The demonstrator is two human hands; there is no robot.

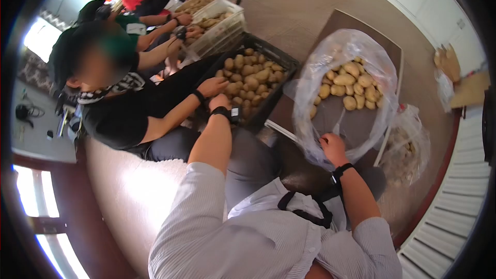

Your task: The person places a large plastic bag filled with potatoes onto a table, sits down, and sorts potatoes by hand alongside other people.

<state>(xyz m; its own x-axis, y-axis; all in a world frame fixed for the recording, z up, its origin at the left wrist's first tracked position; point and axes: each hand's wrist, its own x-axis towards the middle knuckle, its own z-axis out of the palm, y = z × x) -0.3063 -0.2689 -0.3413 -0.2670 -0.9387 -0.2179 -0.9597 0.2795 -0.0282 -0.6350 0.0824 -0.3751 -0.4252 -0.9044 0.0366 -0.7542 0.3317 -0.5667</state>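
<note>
My left hand is at the near left side of a black crate filled with potatoes. Its fingers are partly hidden and small, so I cannot tell whether they hold a potato. Just beyond it, almost touching, is a co-worker's hand. My right hand is at the near rim of a large clear plastic bag. Its fingers are curled together on the plastic, and a thin fold runs up from the fingertips. Inside the wide-mouthed bag, potatoes are heaped toward the far side.
On my left sits a co-worker in a dark shirt, close to my arm. White crates of potatoes and other people stand farther back. The bag rests on a brown board. Another clear bag lies to the right, near a white radiator.
</note>
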